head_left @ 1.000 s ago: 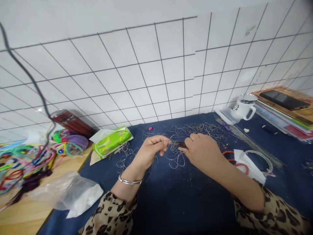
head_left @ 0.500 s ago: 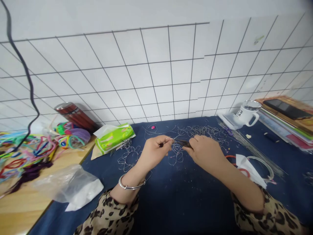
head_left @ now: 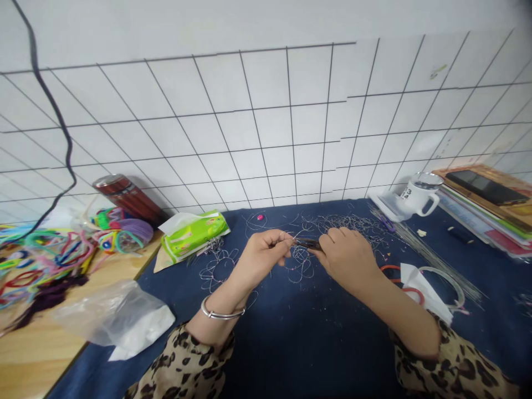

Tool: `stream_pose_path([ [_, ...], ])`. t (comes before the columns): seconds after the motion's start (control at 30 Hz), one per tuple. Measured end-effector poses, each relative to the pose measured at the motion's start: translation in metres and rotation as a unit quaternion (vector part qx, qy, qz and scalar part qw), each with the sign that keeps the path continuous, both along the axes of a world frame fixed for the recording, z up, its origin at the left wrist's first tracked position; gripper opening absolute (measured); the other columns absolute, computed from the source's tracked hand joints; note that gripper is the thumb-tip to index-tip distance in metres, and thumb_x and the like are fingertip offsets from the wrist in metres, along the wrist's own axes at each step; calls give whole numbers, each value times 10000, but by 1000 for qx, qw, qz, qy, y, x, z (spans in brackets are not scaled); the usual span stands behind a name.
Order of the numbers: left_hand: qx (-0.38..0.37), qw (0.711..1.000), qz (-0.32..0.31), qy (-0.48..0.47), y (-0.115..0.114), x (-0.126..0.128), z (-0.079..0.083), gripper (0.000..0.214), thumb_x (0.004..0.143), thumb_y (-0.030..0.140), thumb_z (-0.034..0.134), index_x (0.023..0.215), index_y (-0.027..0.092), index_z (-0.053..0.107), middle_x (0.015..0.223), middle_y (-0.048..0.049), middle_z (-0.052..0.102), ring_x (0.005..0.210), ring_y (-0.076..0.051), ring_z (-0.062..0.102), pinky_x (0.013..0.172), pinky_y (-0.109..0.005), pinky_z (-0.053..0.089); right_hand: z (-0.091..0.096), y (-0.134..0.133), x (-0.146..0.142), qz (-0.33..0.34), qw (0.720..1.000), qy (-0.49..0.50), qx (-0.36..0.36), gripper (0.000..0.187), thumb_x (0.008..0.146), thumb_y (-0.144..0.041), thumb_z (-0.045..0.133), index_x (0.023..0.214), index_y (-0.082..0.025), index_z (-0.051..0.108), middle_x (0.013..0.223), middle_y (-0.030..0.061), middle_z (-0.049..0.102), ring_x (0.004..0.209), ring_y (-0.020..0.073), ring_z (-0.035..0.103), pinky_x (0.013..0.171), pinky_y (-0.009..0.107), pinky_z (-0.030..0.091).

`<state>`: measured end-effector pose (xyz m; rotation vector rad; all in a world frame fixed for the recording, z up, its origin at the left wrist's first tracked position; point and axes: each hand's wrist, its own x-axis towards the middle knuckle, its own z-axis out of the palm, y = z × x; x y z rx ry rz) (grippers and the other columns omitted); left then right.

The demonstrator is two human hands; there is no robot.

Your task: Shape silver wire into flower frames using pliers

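My right hand point(head_left: 348, 256) is wrapped round a pair of dark pliers point(head_left: 307, 243), whose jaws point left. The tips of the pliers meet the fingertips of my left hand point(head_left: 268, 249), which are pinched together. A thin wire seems to be in that pinch, though the fingers hide most of it. Below and behind the pliers lies a tangle of thin silvery wire point(head_left: 301, 270) with small pinkish specks. Further left, wire loops point(head_left: 219, 270) rest on the dark blue cloth point(head_left: 299, 343).
A green tissue pack point(head_left: 195, 235) and red flask point(head_left: 128, 199) stand left, beside colourful pipe cleaners point(head_left: 66, 255) and a plastic bag point(head_left: 120, 316). To the right are straight wires point(head_left: 436, 260), red-handled scissors point(head_left: 415, 293), a white mug point(head_left: 420, 195) and stacked books point(head_left: 490, 216).
The pliers have turned slightly, and their jaws now sit closer against my left fingertips. My left fingers have curled in a little. Both hands stay in nearly the same place.
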<state>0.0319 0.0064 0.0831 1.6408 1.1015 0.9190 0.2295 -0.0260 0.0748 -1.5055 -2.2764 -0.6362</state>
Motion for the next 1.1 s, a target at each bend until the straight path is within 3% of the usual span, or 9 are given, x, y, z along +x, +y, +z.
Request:
stream_pose_path([
  [0.37, -31, 997, -10, -66, 2, 0, -1, 140, 787, 253, 568, 737, 133, 620, 601, 11, 569, 467, -57, 469, 483, -184, 376, -3, 0, -1, -3, 999, 2, 50, 219, 862, -337, 481, 714, -178, 506, 688, 40, 493, 687, 175, 378, 624, 313, 202],
  [0.57, -50, 996, -47, -59, 6, -5, -1, 94, 759, 172, 546, 775, 136, 631, 606, 9, 566, 490, -68, 480, 485, -189, 391, -4, 3, 3, 13, 999, -6, 31, 240, 869, -364, 478, 716, -180, 504, 681, 30, 492, 675, 171, 375, 615, 309, 198],
  [0.83, -50, 994, -93, -22, 8, -9, 4, 111, 784, 203, 540, 749, 140, 624, 609, 4, 561, 509, -75, 493, 510, -200, 400, -4, 5, 2, 27, 999, 5, -21, 269, 872, -395, 473, 718, -179, 515, 690, 29, 509, 678, 165, 400, 615, 304, 209],
  [1.1, -56, 994, -68, -69, 10, -7, -1, 103, 776, 199, 543, 770, 138, 626, 625, -1, 571, 502, -75, 480, 500, -202, 385, -7, 4, -1, 3, 1000, 15, 5, 257, 873, -383, 469, 733, -175, 525, 707, 39, 513, 696, 171, 407, 627, 308, 215],
])
